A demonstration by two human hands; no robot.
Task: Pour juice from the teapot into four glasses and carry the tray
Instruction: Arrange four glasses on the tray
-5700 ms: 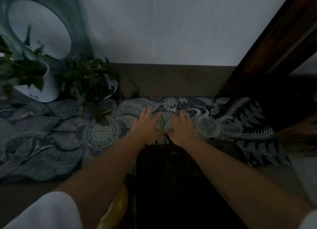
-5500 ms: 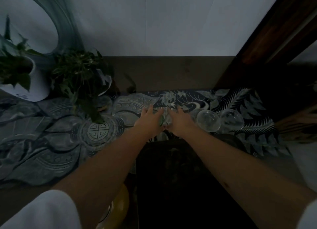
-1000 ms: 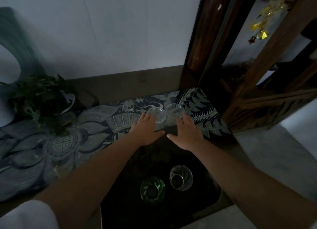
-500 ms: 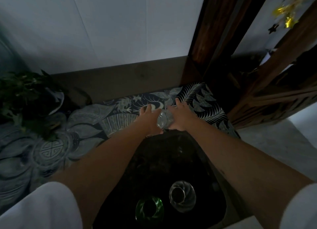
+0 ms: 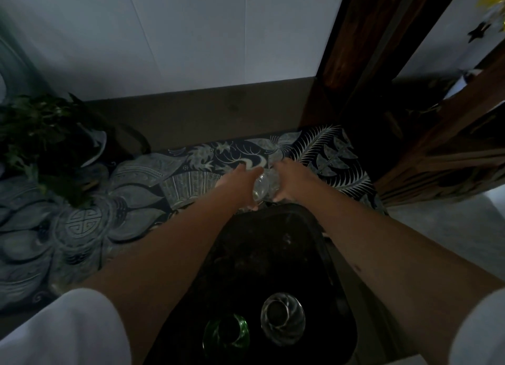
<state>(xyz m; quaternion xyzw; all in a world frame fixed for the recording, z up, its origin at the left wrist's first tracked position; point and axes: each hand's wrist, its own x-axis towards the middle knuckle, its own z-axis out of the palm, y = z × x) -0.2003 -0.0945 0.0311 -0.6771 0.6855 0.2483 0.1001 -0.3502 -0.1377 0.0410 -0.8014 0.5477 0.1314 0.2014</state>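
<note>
patterned cloth on dim table | white wall behind

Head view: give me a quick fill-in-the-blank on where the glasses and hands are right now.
1. The glass nearest the left forearm on the dark tray is coloured ____.
2. Beside it on the tray stands a ____ glass with no colour.
3. The left hand and right hand meet on clear glassware just beyond the tray's ____ edge.
4. The leafy plant sits on the ____ side of the patterned cloth.

Missing words: green; clear; far; left
</note>
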